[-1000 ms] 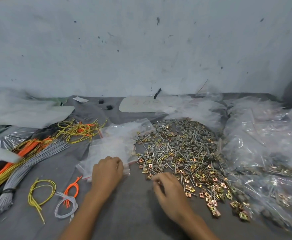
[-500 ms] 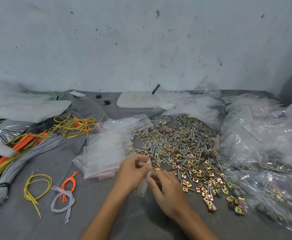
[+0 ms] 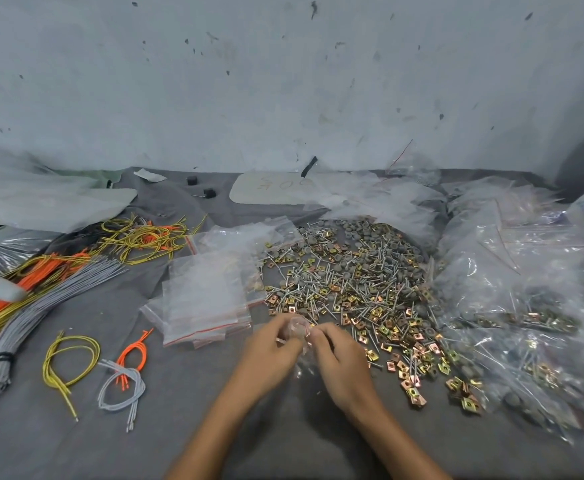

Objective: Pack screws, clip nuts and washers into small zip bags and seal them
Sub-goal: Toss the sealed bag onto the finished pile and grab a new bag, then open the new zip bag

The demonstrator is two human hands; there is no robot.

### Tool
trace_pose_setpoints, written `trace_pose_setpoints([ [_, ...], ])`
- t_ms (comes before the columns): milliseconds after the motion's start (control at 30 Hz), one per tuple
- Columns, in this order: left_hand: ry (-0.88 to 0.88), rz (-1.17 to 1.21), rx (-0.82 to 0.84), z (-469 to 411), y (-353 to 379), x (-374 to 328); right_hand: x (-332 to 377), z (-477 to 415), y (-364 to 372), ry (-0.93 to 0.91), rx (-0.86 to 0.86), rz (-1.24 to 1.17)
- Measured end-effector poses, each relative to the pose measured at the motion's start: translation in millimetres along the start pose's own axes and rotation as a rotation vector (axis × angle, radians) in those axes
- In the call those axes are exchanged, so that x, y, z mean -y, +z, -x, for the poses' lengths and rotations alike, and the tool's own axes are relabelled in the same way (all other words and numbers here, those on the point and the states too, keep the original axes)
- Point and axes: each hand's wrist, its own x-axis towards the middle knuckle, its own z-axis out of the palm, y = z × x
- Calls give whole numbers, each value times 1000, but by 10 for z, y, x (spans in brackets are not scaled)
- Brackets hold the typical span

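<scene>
Lower centre: left hand (image 3: 271, 355) and right hand (image 3: 340, 362) both pinch one zip bag (image 3: 296, 328) at its mouth, fingers curled, just above the cloth (image 3: 110, 445). The bag sits at the near edge of the pile (image 3: 352, 289), right of the stack (image 3: 207, 299). Contents: cannot tell, film crumpled.

Risks, judged:
- slick film slips from the fingertips and the mouth stays closed
- screw tips pierce the film
- parts lie mixed, so a miscount is likely
- a shank caught in the zip leaves the seal open

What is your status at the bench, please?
Left hand and right hand pinch one small zip bag. Contents unclear. Screw and clip-nut pile just right; nothing blocking.
</scene>
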Motion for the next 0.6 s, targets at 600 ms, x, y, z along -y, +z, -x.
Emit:
trace_pose_setpoints([
  [600,73,4,121,5,36,144,75,11,-52,94,-3,-57],
])
